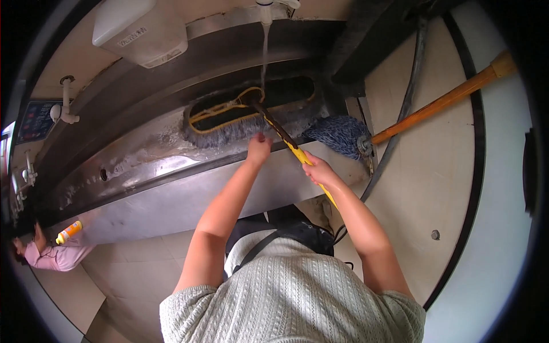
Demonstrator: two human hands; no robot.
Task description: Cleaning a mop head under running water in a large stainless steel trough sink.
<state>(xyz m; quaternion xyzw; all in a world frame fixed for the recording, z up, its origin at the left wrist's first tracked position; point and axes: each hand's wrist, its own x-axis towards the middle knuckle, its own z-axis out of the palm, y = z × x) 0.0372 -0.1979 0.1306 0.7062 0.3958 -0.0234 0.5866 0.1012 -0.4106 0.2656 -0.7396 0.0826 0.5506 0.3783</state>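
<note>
A flat dust mop with a grey fringe (226, 130) and a dark, yellow-edged head lies in the long metal trough sink (134, 197). Its black and yellow handle (294, 150) slants toward me. My right hand (320, 170) is wrapped round the yellow part of that handle. Just left of the handle, above the sink's front rim, is my left hand (260, 148), its fingers curled in near the fringe; what they hold, if anything, is hidden. From the white tap (266, 12) a stream of water (265, 54) falls onto the mop head.
A blue-grey string mop (340, 136) with a wooden handle (440, 104) leans at the sink's right end beside a dark hose (407, 97). A white dispenser (140, 31) hangs on the wall. An orange bottle (69, 232) and a person in pink (60, 255) are far left.
</note>
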